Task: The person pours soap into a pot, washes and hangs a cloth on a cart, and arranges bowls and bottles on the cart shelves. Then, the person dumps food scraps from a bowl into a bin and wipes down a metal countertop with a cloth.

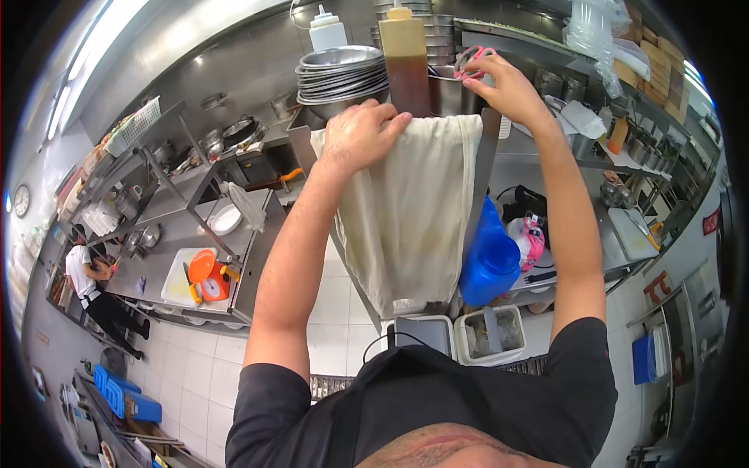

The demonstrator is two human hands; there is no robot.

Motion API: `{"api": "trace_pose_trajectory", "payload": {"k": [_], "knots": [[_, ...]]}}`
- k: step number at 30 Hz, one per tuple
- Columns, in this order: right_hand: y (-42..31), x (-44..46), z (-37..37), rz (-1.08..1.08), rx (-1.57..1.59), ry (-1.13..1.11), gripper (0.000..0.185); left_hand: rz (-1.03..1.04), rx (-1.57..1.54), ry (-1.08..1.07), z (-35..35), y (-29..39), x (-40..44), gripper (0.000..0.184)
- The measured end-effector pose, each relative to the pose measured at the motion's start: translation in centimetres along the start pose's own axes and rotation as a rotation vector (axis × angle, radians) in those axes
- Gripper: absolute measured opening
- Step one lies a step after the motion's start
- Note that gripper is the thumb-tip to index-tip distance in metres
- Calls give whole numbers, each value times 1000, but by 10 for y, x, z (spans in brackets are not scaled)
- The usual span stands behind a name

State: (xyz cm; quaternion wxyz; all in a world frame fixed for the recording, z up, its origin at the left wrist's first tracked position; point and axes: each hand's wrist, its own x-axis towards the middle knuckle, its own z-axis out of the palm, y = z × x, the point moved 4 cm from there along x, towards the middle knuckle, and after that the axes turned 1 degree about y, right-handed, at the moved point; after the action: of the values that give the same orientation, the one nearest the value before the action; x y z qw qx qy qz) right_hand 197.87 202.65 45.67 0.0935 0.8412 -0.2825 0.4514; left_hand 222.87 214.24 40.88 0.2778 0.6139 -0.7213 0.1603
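My right hand (502, 84) pinches the pink handles of a pair of scissors (473, 62) at the rim of a steel pot (451, 90); the blades are hidden. My left hand (357, 134) lies on the top edge of a shelf, over a cream cloth (409, 203) that hangs down its front. Its thumb is spread away from the fingers, and I see nothing in its grasp. Just behind that hand stands a stack of metal bowls (342, 74). Between my two hands is a squeeze bottle of brown liquid (406, 66); a white squeeze bottle (327, 33) stands farther back.
Below right are a blue jug (491, 257) and a white bin (491, 335). On the left counter, an orange scale (212, 277) sits by a white cutting board (178, 285). A person in a white shirt (81, 265) stands at the far left. Metal shelves (168, 187) flank the aisle.
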Motion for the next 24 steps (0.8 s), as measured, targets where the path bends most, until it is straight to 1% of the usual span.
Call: {"api": "trace_pose_trajectory", "payload": {"k": [1,4,6,8,9,12,15,18,19,20,21,23,24], "knots": [[9,2,6,9,100,-90,32,3,-4,14,0,0,0,43],[10,7,10,94,40,-203,35,17,-28,80,-5,1,-3,40],[4,9,11,57,95,-227,39,50,-87,131,-8,4,-7,42],[1,12,9,19,90,-269,41,50,-30,47,-8,3,-6,45],[1,13,10,27,96,-255,44,44,-1,3,-7,2,-7,47],[-11,13,-3,144,103,-164,45,44,-2,28,-2,0,-6,54],[-31,12,-29,106,96,27,44,18,44,-11,-5,5,-6,52],[-58,24,-64,114,64,53,40,-28,41,-83,-6,7,-3,54],[-63,32,-74,66,5,66,39,-35,45,-94,-8,7,-3,53],[-66,43,-83,58,-50,6,41,-41,49,-105,-9,8,-4,53],[-66,53,-88,-4,-69,56,42,-44,49,-114,-10,10,-4,52],[-59,79,-97,-116,-128,156,44,14,-1,6,-5,6,-4,51],[-53,99,-99,-162,-236,113,49,35,-24,66,-4,4,-5,50]]}}
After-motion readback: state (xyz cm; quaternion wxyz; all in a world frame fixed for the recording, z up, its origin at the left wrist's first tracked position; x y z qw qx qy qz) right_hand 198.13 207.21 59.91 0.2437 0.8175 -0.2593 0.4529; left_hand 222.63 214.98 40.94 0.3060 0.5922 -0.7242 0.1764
